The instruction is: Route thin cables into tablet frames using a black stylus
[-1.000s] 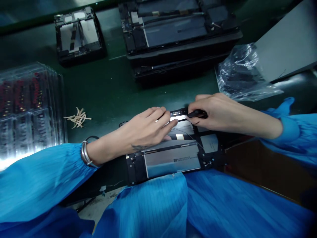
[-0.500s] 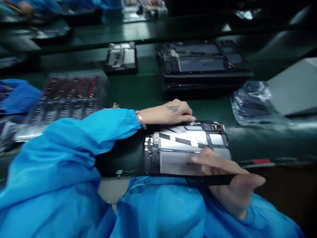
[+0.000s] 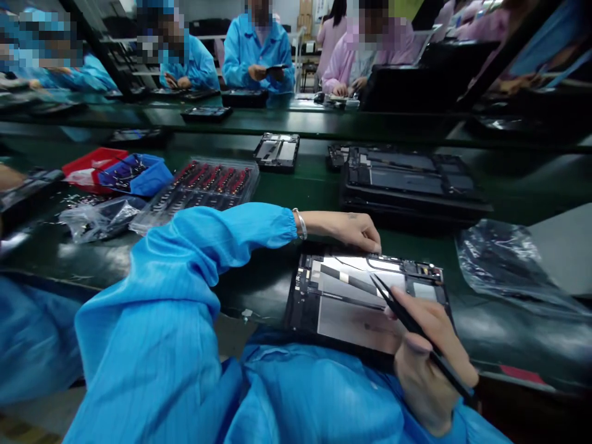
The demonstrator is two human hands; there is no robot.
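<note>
An opened tablet-like device [image 3: 356, 320] lies at the table's front edge, its inner parts facing up, with silver panels and dark strips. My left hand [image 3: 354, 231] rests at its far edge with the fingers curled together; whatever they may pinch there is too small to make out. Black tweezers [image 3: 407, 320] are gripped in my right hand [image 3: 430, 351] over the near right part of the device. Their tips are apart and point at the silver panel's middle, close to a thin black wire [image 3: 382, 266].
Stacked devices [image 3: 411, 179] stand behind, beside a smaller device [image 3: 276, 151]. At left are a clear tray of red parts [image 3: 203, 188], a blue bin [image 3: 136, 176] and a red bin [image 3: 95, 166]. Plastic film [image 3: 504, 265] lies right. People sit across the line.
The view has tilted up, bringing people into sight. The tweezers now show clearly, their tips over the device's panel. My left hand remains at the far edge, its fingers more curled.
</note>
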